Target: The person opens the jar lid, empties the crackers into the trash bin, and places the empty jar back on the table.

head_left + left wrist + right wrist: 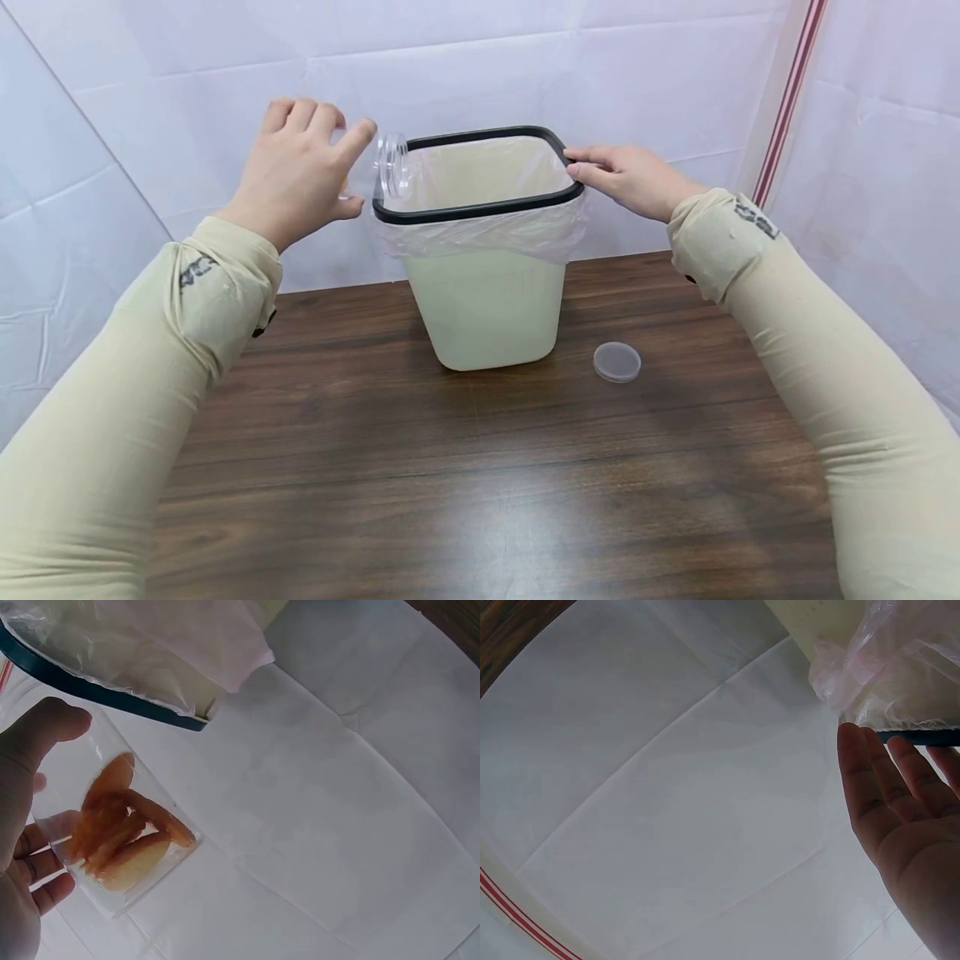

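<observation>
My left hand (300,167) grips a clear plastic jar (393,167), tipped sideways with its open mouth at the left rim of the trash bin (487,308). Several brown-and-pale slices (124,832), perhaps fruit, lie near the jar's base; their exact kind is unclear. The pale bin stands upright, with a black rim (480,210) over a thin translucent liner (487,233). At the bin's right side, my right hand (630,179) touches the rim with fairly straight fingers. The right wrist view shows its fingertips against the rim and liner.
A round translucent lid (617,362) lies on the dark wooden table (420,475), right of the bin's foot. White sheeting (450,75) hangs behind and at both sides. A red-striped strip (787,108) runs down the back right corner.
</observation>
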A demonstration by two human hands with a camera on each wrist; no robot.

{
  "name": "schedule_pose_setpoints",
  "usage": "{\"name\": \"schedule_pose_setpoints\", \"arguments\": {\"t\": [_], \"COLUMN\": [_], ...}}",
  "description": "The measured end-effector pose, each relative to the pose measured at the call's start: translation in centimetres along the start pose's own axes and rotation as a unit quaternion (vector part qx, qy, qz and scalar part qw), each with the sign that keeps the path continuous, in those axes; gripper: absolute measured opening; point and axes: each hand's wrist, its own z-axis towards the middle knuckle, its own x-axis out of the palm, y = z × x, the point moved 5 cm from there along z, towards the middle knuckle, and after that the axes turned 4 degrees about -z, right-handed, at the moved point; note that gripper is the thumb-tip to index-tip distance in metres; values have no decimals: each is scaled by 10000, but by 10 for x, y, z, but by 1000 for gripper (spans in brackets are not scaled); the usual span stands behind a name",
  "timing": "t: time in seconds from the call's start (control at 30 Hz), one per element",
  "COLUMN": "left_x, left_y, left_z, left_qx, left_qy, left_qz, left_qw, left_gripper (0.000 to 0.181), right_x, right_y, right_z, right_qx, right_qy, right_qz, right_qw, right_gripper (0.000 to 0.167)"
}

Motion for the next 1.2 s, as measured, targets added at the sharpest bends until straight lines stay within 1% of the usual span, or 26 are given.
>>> {"name": "schedule_pose_setpoints", "arguments": {"t": [0.07,0.17,0.3,0.43,0.57,0.67,0.73,0.8,0.87,0.93,1.0,1.2], "left_x": [0,-1,-1,-1,0,1,1,1,1,2,2,2], "left_y": [-1,-2,-4,-8,-13,-16,-19,-21,-22,-22,-21,-20], "left_z": [0,0,2,4,6,7,7,6,6,6,6,6], "left_qx": [122,267,384,597,891,1185,1374,1511,1574,1588,1580,1540], "left_qy": [-120,-244,-110,47,71,-142,-356,-489,-523,-487,-456,-555], "left_qz": [29,106,238,527,1047,1385,1519,1615,1668,1733,1727,1526], "left_qw": [9998,9993,9989,9968,9905,9831,9782,9740,9719,9708,9711,9746], "left_gripper": [58,56,64,66,65,56,47,38,35,36,35,33], "right_x": [0,1,2,2,4,5,5,5,5,5,5,6], "right_y": [0,0,1,2,3,4,5,5,6,7,7,6], "right_z": [0,1,1,2,2,3,3,4,4,4,4,6], "right_qx": [7,5,7,40,40,14,11,5,1,-6,-17,-18], "right_qy": [0,4,-1,22,34,14,14,10,10,-1,-15,-8], "right_qz": [-30,-72,-78,-81,-78,-52,-48,-44,-39,-35,-37,-59], "right_qw": [10000,10000,10000,10000,10000,10000,10000,10000,10000,10000,10000,10000], "right_gripper": [57,57,57,58,58,57,57,57,57,57,57,58]}}
